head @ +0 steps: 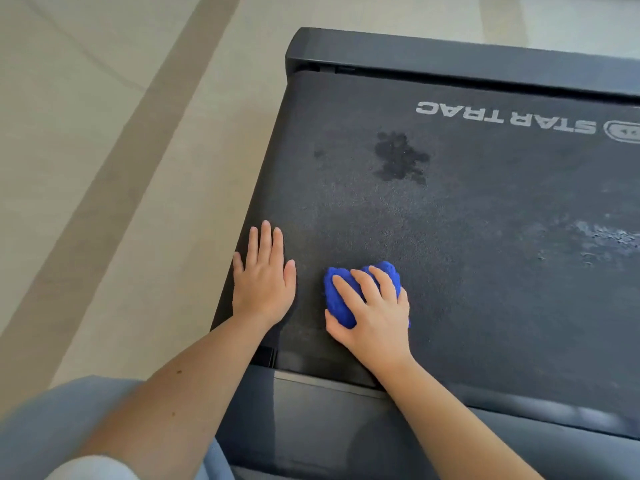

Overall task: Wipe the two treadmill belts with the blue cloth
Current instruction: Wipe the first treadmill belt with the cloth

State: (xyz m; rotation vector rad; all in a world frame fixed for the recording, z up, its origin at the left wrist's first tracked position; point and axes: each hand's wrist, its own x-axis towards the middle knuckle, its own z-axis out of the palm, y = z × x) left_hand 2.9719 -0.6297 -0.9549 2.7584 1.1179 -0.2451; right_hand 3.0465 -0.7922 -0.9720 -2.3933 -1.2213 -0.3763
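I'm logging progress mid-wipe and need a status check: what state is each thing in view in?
treadmill belt, not yet clean: dark wet-looking patch mid-belt, pale streaks at right.
left hand, flat on the belt's left edge, fingers straight, holding nothing.
right hand, fingers curled, gripping.
blue cloth, bunched, gripped and pressed onto the belt by the right hand.

floor (86, 98): pale beige, darker diagonal stripe (138, 133) | clothing (52, 420): grey-blue, bottom left
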